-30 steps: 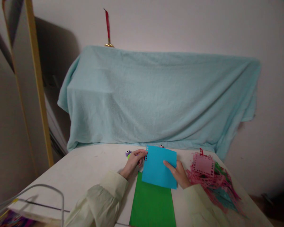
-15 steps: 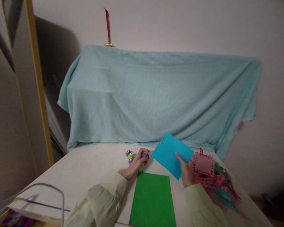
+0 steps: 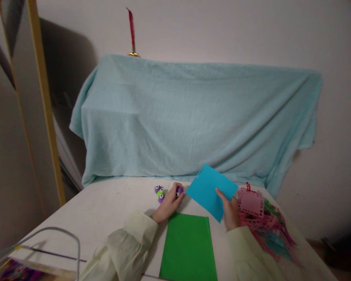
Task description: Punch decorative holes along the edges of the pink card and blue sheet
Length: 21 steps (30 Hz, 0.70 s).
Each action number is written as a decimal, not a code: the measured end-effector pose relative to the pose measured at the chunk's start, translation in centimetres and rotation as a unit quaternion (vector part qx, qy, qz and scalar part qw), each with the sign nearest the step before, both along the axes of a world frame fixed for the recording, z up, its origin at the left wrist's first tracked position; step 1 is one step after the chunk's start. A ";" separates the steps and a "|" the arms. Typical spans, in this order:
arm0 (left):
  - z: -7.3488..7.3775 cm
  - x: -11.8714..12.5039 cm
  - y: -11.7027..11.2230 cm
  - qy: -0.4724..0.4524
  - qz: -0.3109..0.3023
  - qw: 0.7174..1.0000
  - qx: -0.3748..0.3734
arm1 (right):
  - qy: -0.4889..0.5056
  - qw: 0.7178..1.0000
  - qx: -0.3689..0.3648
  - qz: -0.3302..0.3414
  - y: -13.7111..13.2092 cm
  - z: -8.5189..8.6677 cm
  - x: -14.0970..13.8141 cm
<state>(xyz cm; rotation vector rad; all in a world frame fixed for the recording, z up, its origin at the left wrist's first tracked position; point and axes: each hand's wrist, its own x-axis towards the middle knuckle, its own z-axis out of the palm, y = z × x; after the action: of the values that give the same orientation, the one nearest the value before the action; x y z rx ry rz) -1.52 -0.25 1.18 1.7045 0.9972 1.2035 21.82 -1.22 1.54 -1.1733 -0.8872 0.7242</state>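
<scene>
My left hand (image 3: 170, 203) is closed round a small purple paper punch (image 3: 179, 190) with white eyes, partly hidden by the fingers. Its thumb reaches to the left corner of a blue sheet of paper (image 3: 209, 191). A row of punched holes runs along the sheet's upper left edge. My right hand (image 3: 230, 210) grips that sheet at its right side, thumb on top and the other fingers mostly out of sight. Left of my left hand stands a cluster of similar purple and green punches (image 3: 160, 194) with eyes. Below both hands lies a green sheet (image 3: 188, 249).
On the right, a pink card (image 3: 250, 203) with holes along its edges lies over a heap of coloured paper strips (image 3: 270, 236). A light blue cloth (image 3: 193, 121) hangs behind the white table (image 3: 105, 210). A grey cable (image 3: 61, 230) loops at front left.
My left thumb has stretched out toward the blue sheet's corner, and the grip on the purple punch has shifted. The right hand and the sheet stay nearly in place.
</scene>
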 end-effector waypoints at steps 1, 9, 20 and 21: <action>0.0 0.0 0.0 0.023 0.003 1.000 0.018 | -0.002 1.000 -0.003 -0.005 0.1 -0.1 0.0; 0.4 -0.4 -0.5 0.169 -0.077 0.977 0.106 | -0.009 1.000 -0.014 -0.006 -0.1 0.0 0.0; 0.7 -0.1 -0.9 0.176 -0.075 0.973 0.130 | -0.011 1.000 -0.021 0.010 0.2 -0.4 0.3; 0.7 -0.1 -0.9 0.170 -0.084 0.974 0.128 | -0.012 1.000 -0.020 0.011 0.2 -0.5 0.3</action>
<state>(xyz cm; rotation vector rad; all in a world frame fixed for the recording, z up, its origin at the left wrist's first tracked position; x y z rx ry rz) -1.60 -1.16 1.92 2.2063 0.8996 0.9814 22.17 -1.05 1.08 -1.2115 -0.9100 0.7504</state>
